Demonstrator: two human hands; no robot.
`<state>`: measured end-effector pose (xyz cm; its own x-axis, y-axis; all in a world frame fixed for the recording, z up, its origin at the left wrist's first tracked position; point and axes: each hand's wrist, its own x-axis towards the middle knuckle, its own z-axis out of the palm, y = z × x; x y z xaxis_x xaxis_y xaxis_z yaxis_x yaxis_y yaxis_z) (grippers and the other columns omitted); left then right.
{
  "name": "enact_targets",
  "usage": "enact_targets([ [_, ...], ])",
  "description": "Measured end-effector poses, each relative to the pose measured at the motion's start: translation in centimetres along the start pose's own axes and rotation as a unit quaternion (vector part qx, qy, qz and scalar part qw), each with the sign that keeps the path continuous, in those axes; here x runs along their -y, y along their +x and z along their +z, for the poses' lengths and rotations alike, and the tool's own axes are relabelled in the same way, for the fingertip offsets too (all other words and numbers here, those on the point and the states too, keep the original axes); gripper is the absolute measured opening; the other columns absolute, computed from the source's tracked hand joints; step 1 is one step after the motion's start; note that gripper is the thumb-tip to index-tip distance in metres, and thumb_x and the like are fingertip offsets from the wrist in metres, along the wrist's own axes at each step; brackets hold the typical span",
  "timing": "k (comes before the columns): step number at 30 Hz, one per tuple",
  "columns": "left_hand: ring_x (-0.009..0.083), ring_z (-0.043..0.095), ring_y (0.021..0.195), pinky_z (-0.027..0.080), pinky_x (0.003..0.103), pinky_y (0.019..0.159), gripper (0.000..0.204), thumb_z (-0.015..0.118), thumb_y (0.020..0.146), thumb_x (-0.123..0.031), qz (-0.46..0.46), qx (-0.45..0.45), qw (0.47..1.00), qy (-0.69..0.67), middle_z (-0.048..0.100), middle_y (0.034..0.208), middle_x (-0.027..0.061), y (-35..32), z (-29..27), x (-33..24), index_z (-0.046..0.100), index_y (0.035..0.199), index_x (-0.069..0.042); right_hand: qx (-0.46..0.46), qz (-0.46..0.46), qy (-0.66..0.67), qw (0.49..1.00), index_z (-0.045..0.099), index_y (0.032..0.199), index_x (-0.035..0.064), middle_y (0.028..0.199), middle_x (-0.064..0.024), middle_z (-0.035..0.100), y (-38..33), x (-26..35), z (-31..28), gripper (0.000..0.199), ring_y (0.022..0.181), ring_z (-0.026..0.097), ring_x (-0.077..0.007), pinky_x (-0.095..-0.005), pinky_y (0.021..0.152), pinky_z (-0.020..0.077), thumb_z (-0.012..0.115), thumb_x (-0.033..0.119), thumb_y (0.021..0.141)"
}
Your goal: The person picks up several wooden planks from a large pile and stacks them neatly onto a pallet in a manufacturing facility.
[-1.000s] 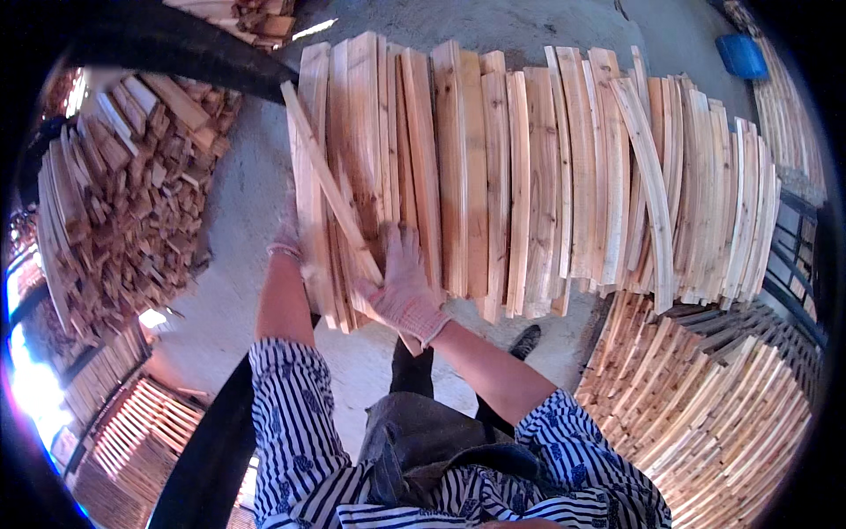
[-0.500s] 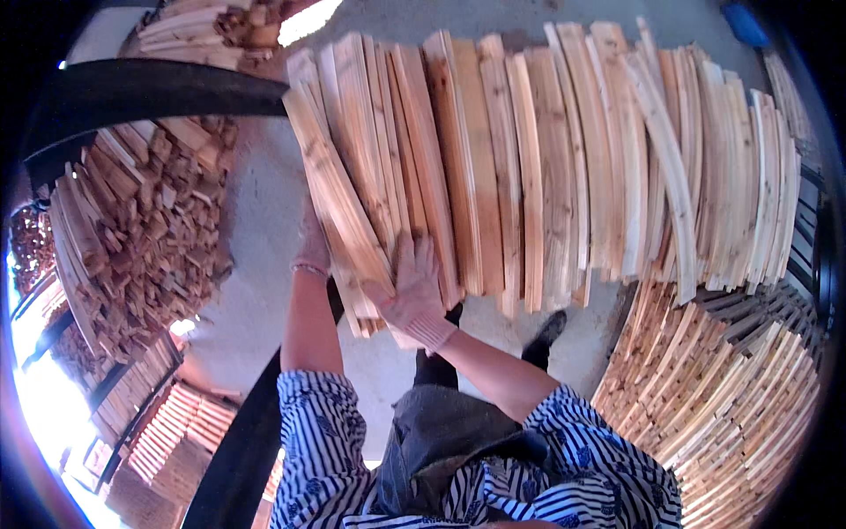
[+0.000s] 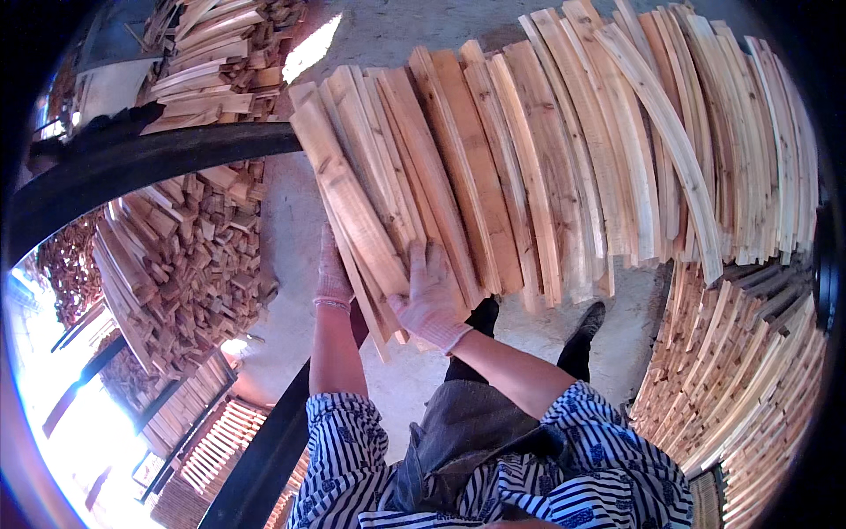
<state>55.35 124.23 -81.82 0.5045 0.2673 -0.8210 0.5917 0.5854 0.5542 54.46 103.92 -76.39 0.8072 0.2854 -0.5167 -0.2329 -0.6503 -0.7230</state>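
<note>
A long row of pale wooden boards (image 3: 493, 176) stretches across the upper middle and right, lying side by side. At its left end the outermost board (image 3: 348, 189) leans at a slant, its top pointing up and left. My left hand (image 3: 332, 273), in a light knitted glove, lies stretched along the outer left side of this board, its fingers partly hidden by the wood. My right hand (image 3: 432, 295), gloved alike, rests on the boards' near ends. Its fingers are spread, and the thumb touches the slanted board's near end.
One curved board (image 3: 665, 132) lies across the others. A black metal bar (image 3: 176, 150) meets the row's left end; another dark bar (image 3: 264, 441) runs beside my left arm. A heap of offcuts (image 3: 181, 264) is at left, and stacked strips (image 3: 714, 379) stand at lower right.
The view has shifted, so the side piles and my arms appear farther right. Both hands stay at the left end of the row, the right fingers still spread on the boards.
</note>
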Motion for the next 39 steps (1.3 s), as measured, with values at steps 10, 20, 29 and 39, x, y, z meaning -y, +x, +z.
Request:
enact_targets([
  [10, 0.0319, 0.059, 0.122, 0.052, 0.042, 0.101, 0.088, 0.045, 0.092, -0.076, 0.008, -0.034, 0.999, 0.038, 0.054, 0.143, 0.0161, -1.8, 2.7, 0.0, 0.044, 0.150, -0.009, -0.079, 0.016, -0.015, 0.997, 0.031, 0.144, 0.0007, 0.136, -0.0257, 0.042, 0.1, 0.6, 0.6, 0.086, 0.126, 0.044, -0.0439, -0.0476, 0.106, 0.0389, 0.077, 0.030, 0.077],
  [20, 0.0320, 0.057, 0.125, 0.049, 0.043, 0.105, 0.089, 0.042, 0.093, -0.075, -0.014, -0.006, 1.000, -0.020, 0.053, 0.142, 0.0168, -4.9, 4.3, 0.9, 0.041, 0.150, -0.006, -0.060, 0.002, 0.042, 0.997, 0.026, 0.149, -0.0004, 0.131, -0.0286, 0.049, 1.1, 0.7, -4.0, 0.094, 0.122, 0.048, -0.0457, -0.0496, 0.109, 0.0375, 0.076, 0.032, 0.076],
  [29, 0.0270, 0.064, 0.110, 0.055, 0.040, 0.095, 0.088, 0.050, 0.090, -0.074, 0.033, -0.012, 0.993, -0.115, 0.061, 0.129, 0.0146, -1.2, 4.1, 4.5, 0.045, 0.146, -0.007, -0.053, -0.020, -0.129, 0.990, 0.030, 0.146, 0.0047, 0.129, -0.0274, 0.048, 5.2, 0.2, -4.6, 0.085, 0.117, 0.050, -0.0452, -0.0519, 0.103, 0.0413, 0.074, 0.036, 0.079],
  [39, 0.0271, 0.062, 0.112, 0.055, 0.038, 0.093, 0.088, 0.057, 0.089, -0.070, 0.047, -0.005, 0.996, -0.069, 0.058, 0.132, 0.0172, -4.0, 3.9, 6.9, 0.044, 0.145, -0.004, -0.050, -0.017, -0.089, 0.995, 0.031, 0.148, 0.0077, 0.132, -0.0273, 0.048, 1.0, -1.4, -5.0, 0.084, 0.123, 0.048, -0.0444, -0.0506, 0.103, 0.0436, 0.078, 0.027, 0.081],
])
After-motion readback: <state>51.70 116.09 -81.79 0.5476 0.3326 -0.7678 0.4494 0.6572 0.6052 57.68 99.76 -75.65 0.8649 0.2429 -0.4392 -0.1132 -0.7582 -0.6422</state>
